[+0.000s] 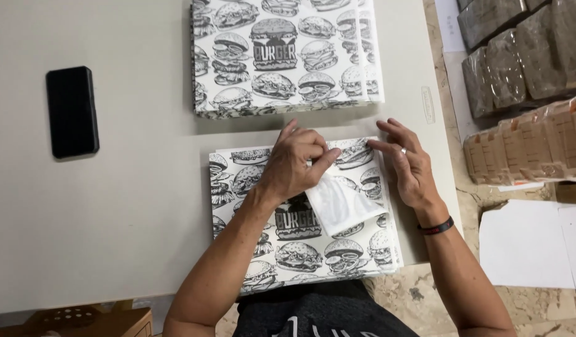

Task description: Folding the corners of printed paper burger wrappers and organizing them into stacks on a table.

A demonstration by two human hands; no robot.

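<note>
A stack of paper sheets printed with black-and-white burger drawings [313,249] lies on the pale table in front of me. My left hand [294,162] pinches the top sheet's far corner, which is folded back toward me so its plain white underside [341,206] shows. My right hand [409,162], with a ring and a dark wristband, rests flat with fingers spread on the stack's far right edge. A second, thicker stack of the same printed sheets [281,56] sits farther back on the table.
A black phone [72,112] lies face up at the left on the table [113,218]. Right of the table, wrapped bundles of brown cardboard [525,56] and white sheets [525,243] lie on a stone floor.
</note>
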